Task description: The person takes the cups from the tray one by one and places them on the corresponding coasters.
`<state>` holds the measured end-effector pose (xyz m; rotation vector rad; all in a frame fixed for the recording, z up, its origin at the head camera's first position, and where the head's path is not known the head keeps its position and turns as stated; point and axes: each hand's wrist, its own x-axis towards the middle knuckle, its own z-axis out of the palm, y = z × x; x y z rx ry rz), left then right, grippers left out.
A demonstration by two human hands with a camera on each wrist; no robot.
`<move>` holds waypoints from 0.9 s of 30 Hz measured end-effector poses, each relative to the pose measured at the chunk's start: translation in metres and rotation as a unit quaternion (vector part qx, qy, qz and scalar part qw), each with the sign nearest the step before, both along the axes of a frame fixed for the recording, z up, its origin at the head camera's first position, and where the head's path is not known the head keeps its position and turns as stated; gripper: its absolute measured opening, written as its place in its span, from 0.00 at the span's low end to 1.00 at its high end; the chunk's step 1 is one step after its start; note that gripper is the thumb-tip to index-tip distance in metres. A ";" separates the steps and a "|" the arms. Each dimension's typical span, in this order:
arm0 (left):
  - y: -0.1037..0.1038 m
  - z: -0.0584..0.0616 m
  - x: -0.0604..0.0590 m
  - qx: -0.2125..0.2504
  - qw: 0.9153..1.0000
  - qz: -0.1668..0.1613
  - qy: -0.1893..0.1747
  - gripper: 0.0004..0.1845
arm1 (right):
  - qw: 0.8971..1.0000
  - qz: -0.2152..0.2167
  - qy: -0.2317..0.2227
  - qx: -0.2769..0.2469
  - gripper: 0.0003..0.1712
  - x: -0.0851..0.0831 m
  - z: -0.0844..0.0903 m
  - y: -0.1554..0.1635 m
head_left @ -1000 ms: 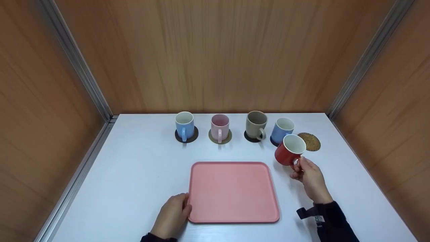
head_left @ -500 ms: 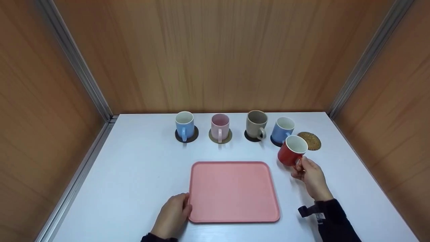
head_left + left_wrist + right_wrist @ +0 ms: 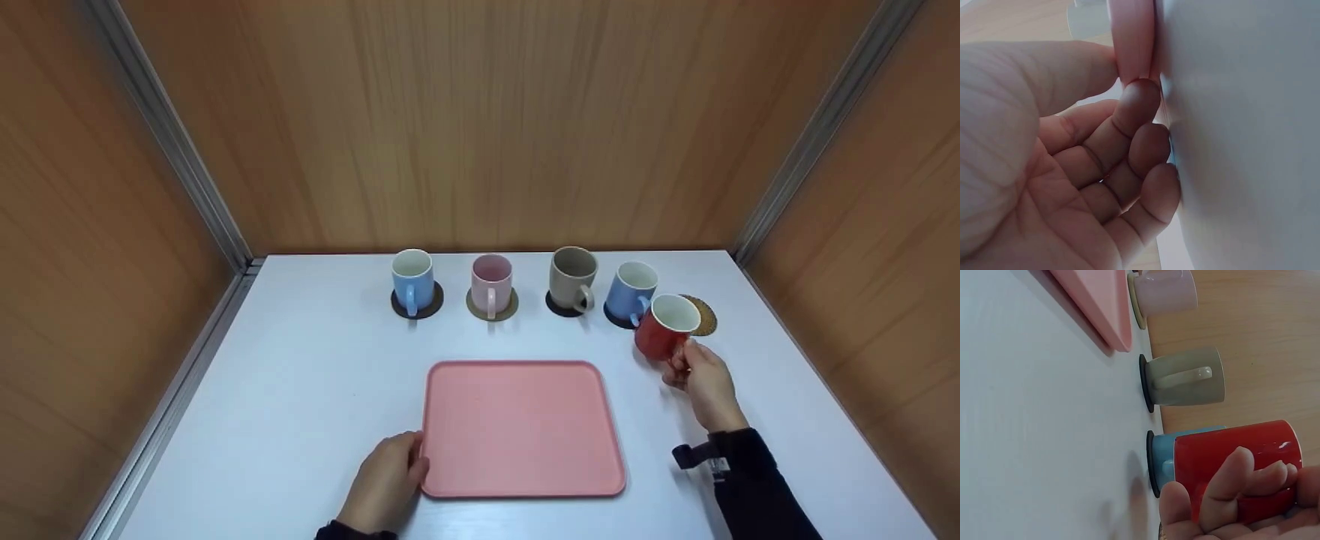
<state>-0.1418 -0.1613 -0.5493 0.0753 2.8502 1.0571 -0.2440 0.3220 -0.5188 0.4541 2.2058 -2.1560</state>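
My right hand point(image 3: 701, 381) holds a red mug point(image 3: 663, 328) by its handle, lifted above the white table point(image 3: 300, 375) and tilted. It hangs just in front of a cork coaster point(image 3: 706, 315) at the back right. In the right wrist view my fingers point(image 3: 1230, 486) curl round the handle of the red mug point(image 3: 1235, 447). My left hand point(image 3: 386, 480) grips the near left edge of a pink tray point(image 3: 521, 426). In the left wrist view its fingertips point(image 3: 1143, 107) press against the pink tray rim point(image 3: 1131, 39).
A row of mugs on coasters stands at the back: a blue mug point(image 3: 412, 279), a pink mug point(image 3: 491, 283), a beige mug point(image 3: 573, 277) and another blue mug point(image 3: 631, 291). Wooden walls close in the table on three sides.
My right hand has carried the red mug to the right and farther back, so it now covers part of the cork coaster. The left hand and tray have stayed put.
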 end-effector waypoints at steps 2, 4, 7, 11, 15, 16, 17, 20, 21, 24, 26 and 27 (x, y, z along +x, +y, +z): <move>0.000 0.000 0.000 0.003 1.000 0.003 -0.008 0.19 | 1.000 -0.005 -0.002 0.001 0.23 -0.003 0.000 0.004; 0.000 0.001 -0.001 0.004 1.000 0.008 -0.017 0.19 | 1.000 -0.008 -0.009 0.005 0.23 -0.006 0.002 0.007; 0.000 0.001 -0.002 0.006 1.000 0.009 -0.025 0.18 | 1.000 -0.010 -0.025 0.011 0.23 -0.009 0.005 0.013; 0.000 0.001 -0.002 0.002 1.000 0.005 -0.016 0.16 | 0.999 -0.015 -0.033 0.017 0.23 -0.017 0.009 0.020; 0.001 0.002 -0.003 0.006 1.000 0.010 -0.023 0.17 | 0.999 -0.030 -0.028 0.019 0.23 -0.031 0.014 0.029; 0.001 0.002 -0.003 0.007 0.999 0.013 -0.029 0.17 | 0.999 -0.035 -0.029 0.020 0.23 -0.034 0.015 0.031; 0.001 0.002 -0.004 0.010 0.999 0.015 -0.034 0.18 | 0.999 -0.039 -0.031 0.022 0.23 -0.038 0.015 0.034; 0.001 0.002 -0.004 0.009 0.999 0.020 -0.045 0.19 | 0.998 -0.053 -0.037 0.019 0.23 -0.049 0.016 0.042; 0.001 0.003 -0.004 0.008 0.999 0.022 -0.048 0.19 | 0.997 -0.060 -0.039 0.016 0.23 -0.053 0.016 0.044; 0.002 0.003 -0.005 0.004 0.998 0.024 -0.051 0.19 | 0.996 -0.075 -0.044 0.008 0.23 -0.064 0.016 0.051; 0.002 0.003 -0.006 0.000 0.998 0.027 -0.053 0.20 | 0.995 -0.086 -0.046 0.003 0.22 -0.071 0.015 0.054; 0.002 0.002 -0.006 -0.002 0.998 0.028 -0.054 0.20 | 0.995 -0.090 -0.048 0.001 0.22 -0.074 0.015 0.056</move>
